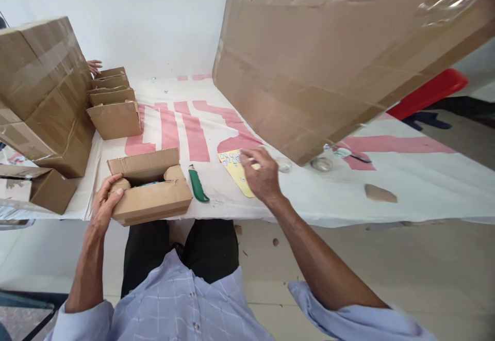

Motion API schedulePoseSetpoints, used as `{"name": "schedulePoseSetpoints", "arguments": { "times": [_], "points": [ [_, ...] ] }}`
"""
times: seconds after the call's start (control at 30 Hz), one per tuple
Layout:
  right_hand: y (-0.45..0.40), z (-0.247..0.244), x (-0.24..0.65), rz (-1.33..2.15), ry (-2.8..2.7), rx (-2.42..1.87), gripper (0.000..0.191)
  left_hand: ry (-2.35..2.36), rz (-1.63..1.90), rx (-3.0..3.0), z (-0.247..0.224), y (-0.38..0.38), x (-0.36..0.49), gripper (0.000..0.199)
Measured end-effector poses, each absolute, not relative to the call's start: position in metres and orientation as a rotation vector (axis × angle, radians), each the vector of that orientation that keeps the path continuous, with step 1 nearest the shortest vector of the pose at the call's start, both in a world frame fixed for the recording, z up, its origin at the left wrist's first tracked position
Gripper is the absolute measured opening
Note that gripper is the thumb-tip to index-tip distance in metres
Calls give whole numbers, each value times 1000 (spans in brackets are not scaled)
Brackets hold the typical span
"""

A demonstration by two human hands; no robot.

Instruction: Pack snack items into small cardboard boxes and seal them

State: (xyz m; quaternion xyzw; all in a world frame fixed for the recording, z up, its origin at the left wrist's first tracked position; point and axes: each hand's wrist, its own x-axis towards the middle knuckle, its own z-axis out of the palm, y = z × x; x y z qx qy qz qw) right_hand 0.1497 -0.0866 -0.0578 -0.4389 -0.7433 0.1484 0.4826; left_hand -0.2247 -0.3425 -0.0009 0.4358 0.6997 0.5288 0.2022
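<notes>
My left hand (105, 200) grips the left end of a small cardboard box (154, 201), thumb on its near edge. The box's long back flap stands up, and something green and blue shows inside. My right hand (263, 173) is over a yellow sheet (235, 173) that bears several small pale stickers or marks. Its fingers are bent and close together; whether they hold anything is too small to tell. Between the box and the sheet lies a green cutter (198, 185), blade end pointing away from me.
A large cardboard box (317, 62) stands tilted at the back right, with tape rolls (322, 164) by its lower corner. Stacked boxes (46, 93) and smaller open ones (116, 119) fill the left; another person's hand (94, 66) shows behind. A cardboard scrap (381, 194) lies right.
</notes>
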Motion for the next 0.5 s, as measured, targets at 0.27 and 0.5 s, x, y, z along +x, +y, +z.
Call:
{"name": "schedulePoseSetpoints", "arguments": {
  "times": [0.27, 0.5],
  "points": [
    [-180, 18, 47, 406, -2524, -296, 31, 1834, 1420, 1316, 1, -346, -206, 55],
    [-187, 9, 42, 350, -2637, -338, 31, 1794, 1461, 1325, -4, -346, -212, 46]
  ]
}}
